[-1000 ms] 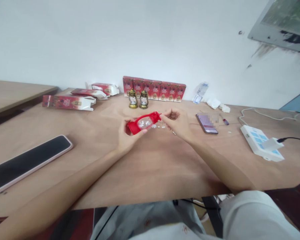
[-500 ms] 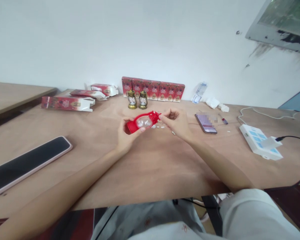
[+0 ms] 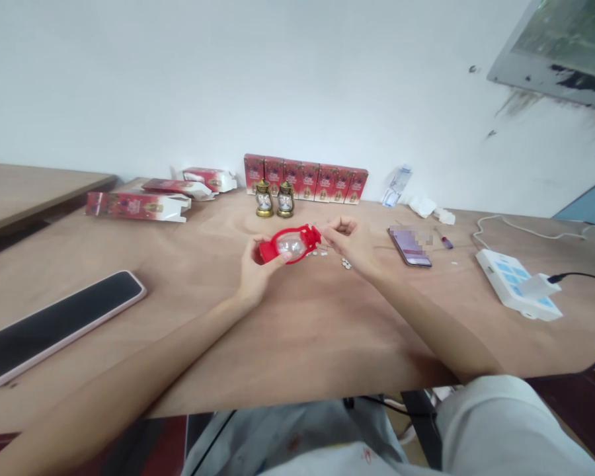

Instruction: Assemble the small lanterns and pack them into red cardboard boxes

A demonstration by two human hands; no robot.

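One red lantern (image 3: pixel 289 244) lies sideways above the table (image 3: pixel 297 330), gripped by the left hand (image 3: pixel 256 264); the right hand (image 3: pixel 350 241) pinches its top end. Two gold lanterns (image 3: pixel 274 199) stand behind, before a row of six red boxes (image 3: pixel 305 177) (three more lie flat, opened, further left).

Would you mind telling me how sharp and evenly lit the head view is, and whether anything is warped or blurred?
Head view: soft, even light with faint shadows; the red lantern between the left hand and right hand is fairly sharp; the forearms smear toward the bottom edge; the table edge bows from wide-angle distortion; part of the phone screen is pixelated.
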